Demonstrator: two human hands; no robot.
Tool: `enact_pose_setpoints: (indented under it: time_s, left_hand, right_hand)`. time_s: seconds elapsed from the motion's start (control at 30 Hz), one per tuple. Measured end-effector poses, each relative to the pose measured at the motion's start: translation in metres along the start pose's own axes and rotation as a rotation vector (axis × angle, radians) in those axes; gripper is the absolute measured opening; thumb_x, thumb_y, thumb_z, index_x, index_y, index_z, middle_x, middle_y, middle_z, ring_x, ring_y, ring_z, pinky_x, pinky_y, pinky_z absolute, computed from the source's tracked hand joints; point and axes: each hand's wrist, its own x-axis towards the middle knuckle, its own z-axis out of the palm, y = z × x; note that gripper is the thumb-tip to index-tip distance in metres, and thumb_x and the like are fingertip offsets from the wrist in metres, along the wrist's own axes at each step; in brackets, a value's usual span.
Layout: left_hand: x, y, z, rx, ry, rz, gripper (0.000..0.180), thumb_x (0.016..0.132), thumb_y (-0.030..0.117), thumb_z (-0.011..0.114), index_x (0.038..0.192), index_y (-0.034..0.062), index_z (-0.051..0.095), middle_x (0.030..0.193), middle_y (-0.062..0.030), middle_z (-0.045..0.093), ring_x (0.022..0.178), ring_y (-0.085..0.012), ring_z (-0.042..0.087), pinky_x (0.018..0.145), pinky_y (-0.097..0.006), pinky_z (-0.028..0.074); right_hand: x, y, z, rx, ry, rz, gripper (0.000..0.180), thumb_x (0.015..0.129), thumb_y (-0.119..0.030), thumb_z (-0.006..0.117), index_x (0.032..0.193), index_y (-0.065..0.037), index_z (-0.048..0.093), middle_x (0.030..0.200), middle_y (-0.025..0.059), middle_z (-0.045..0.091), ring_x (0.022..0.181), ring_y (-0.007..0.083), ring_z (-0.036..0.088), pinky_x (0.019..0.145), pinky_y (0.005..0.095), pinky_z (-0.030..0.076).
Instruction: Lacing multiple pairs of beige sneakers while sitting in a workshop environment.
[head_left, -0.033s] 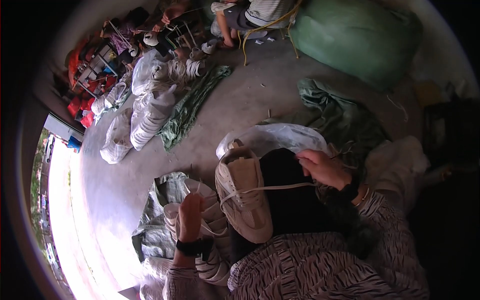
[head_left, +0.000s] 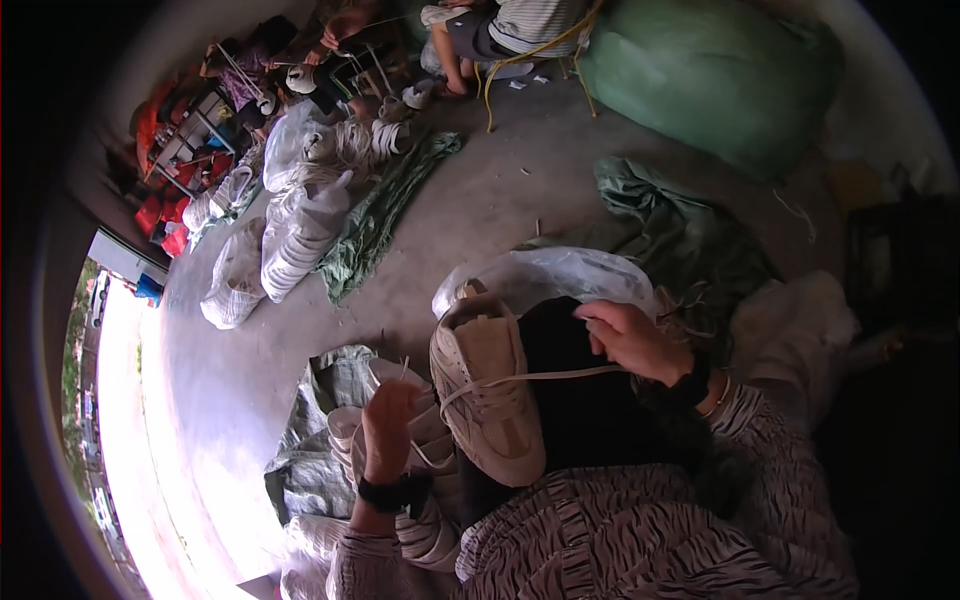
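A beige lace-up sneaker (head_left: pixel 490 400) rests on the dark cloth (head_left: pixel 575 420) over my lap, its toe toward me. From its lacing a pale shoelace (head_left: pixel 560 375) runs out to the right and reaches the underside of my right hand (head_left: pixel 640 345). That hand is closed around it, though the curled fingers hide the grip. Left of the sneaker, my left hand (head_left: pixel 388 425) is pinched shut, with a thin white lace end (head_left: pixel 404 367) poking up above the fingertips. Several pale shoes (head_left: pixel 435 530) lie below and behind the left hand, partly covered by it.
Clear plastic (head_left: pixel 560 272) and a dark green sheet (head_left: pixel 690 225) lie beyond my lap. A green woven sack (head_left: pixel 310 450) is on the left. Farther off are bagged shoes (head_left: pixel 300 240), a big green bundle (head_left: pixel 710 80) and a seated person (head_left: pixel 530 25); other people work at the back left.
My left hand has shifted slightly to the right, toward the sneaker. My right hand has moved a little to the left. The sneaker stays in place.
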Motion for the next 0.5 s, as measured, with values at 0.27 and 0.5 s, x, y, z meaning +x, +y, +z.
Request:
enact_pose_setpoints:
  time_s: [0.27,0.5]
  left_hand:
    - [-0.008,0.044,0.034,-0.504,-0.075,-0.183,0.011,0.09,0.01,0.053,0.091,0.0016,0.06,0.068,-0.0021,0.059,0.061,-0.0084,0.052,0.059,-0.023,0.044]
    - [-0.013,0.029,0.035,-0.297,-0.06,-0.044,0.01,0.088,0.009,0.057,0.085,0.0004,0.062,0.071,0.0009,0.059,0.069,-0.005,0.051,0.064,-0.021,0.043]
  right_hand:
    - [0.004,-0.027,0.047,-0.105,0.001,-0.289,0.01,0.084,-0.002,0.056,0.093,0.0,0.058,0.077,0.0136,0.064,0.068,0.0215,0.065,0.057,0.0316,0.049]
    - [0.006,-0.024,0.058,-0.223,-0.036,-0.327,0.008,0.081,-0.005,0.06,0.085,-0.001,0.055,0.07,0.0181,0.061,0.069,0.0342,0.063,0.055,0.0364,0.047]
